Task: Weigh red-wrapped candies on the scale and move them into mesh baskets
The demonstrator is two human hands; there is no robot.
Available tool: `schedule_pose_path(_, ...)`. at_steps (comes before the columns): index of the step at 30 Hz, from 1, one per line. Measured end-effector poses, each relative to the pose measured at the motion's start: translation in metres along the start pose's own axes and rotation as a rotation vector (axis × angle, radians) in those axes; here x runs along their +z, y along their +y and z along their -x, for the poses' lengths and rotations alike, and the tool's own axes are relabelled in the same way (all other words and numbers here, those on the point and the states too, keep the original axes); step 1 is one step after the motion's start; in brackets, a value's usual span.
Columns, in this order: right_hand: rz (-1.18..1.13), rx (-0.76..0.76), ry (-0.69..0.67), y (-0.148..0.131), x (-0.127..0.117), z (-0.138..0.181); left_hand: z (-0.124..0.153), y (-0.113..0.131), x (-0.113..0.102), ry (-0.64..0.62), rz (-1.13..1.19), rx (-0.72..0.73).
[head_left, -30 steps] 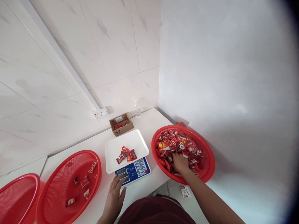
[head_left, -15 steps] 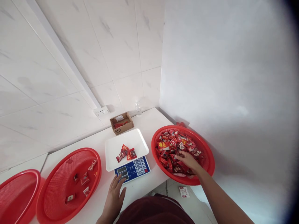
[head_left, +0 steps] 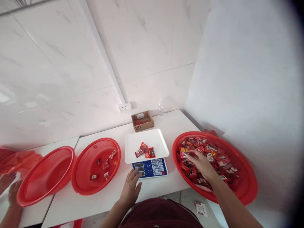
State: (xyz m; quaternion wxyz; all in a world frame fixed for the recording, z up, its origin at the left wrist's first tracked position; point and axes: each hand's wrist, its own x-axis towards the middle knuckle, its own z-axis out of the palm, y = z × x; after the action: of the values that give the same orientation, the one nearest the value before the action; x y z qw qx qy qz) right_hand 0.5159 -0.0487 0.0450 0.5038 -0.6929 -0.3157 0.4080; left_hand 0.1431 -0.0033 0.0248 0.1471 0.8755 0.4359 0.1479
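Few wrapped sweets (head_left: 151,152) lie on the scale (head_left: 148,168); the right basket (head_left: 252,186) holds many more. The left hand (head_left: 129,191) has fingers spread; whether the right hand (head_left: 202,164) pinches any is unclear.

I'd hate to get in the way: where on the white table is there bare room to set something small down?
The table's far right, bordered by the bottle, white tray and right-hand basket, is bare. So is the strip in front of the scale, right of the left hand. Crowded: that basket, wrapped packets heaped beneath the right hand.
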Motion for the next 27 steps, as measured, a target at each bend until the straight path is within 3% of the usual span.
schedule_pose_path(5,0.072,-0.049,-0.245,-0.024,0.090,-0.010,0.016,-0.010,-0.009,0.010,-0.022,-0.052)
schedule_pose_path(10,0.353,-0.170,-0.377,-0.040,0.162,-0.018,0.033,-0.028,-0.021,0.036,-0.031,-0.100)
schedule_pose_path(12,0.535,-0.258,-0.333,-0.042,0.178,-0.018,0.040,-0.037,-0.025,0.056,-0.032,-0.126)
schedule_pose_path(17,0.944,-0.418,-0.074,-0.029,0.203,-0.013,0.058,-0.055,-0.036,0.092,-0.021,-0.192)
schedule_pose_path(23,1.064,-0.296,-0.074,-0.013,0.240,-0.011,0.078,-0.074,-0.054,0.098,-0.010,-0.210)
schedule_pose_path(27,1.139,-0.338,-0.124,-0.011,0.253,-0.023,0.088,-0.089,-0.066,0.120,-0.030,-0.215)
